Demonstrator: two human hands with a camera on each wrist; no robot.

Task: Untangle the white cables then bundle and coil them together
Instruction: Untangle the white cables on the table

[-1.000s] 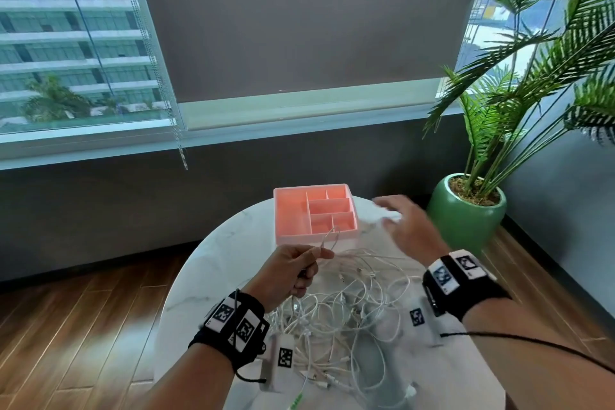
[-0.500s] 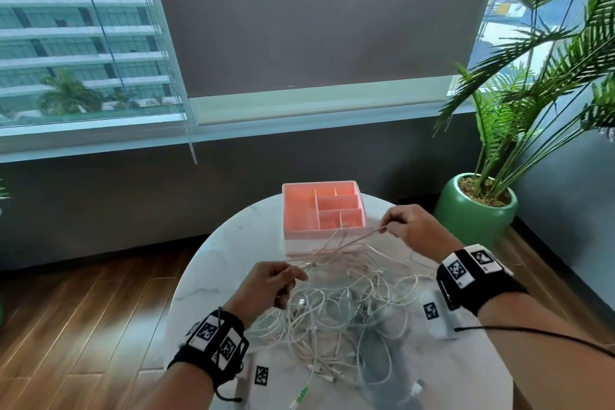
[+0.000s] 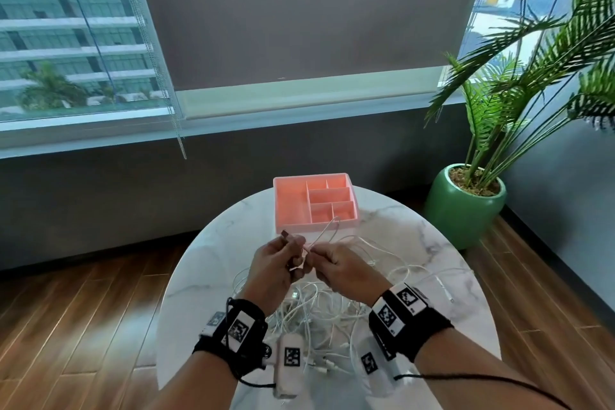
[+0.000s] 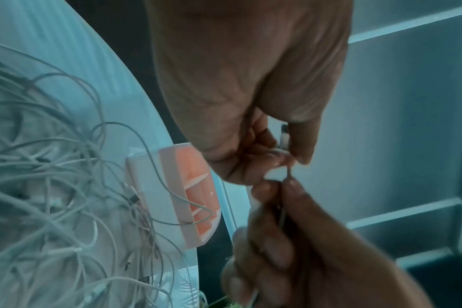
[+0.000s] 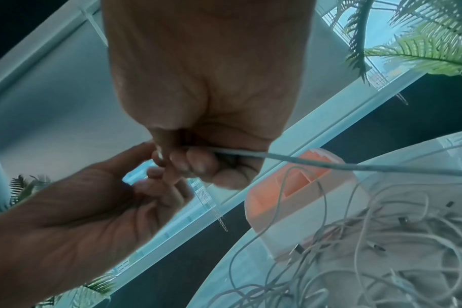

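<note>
On the round white marble desk [image 3: 432, 243], before a pink plastic divided tray [image 3: 289, 206], the tangled white cables [image 3: 319, 309] lie heaped while the left hand [image 3: 273, 268] and right hand [image 3: 342, 271], apart a moment ago, now meet, fingers pinching one freed cable end, likely to start a coil.

High-rise office or apartment lounge, roller blind [image 3: 299, 10], potted palm [image 3: 466, 203], marble table [image 3: 416, 243], wood floor [image 3: 83, 309]
</note>
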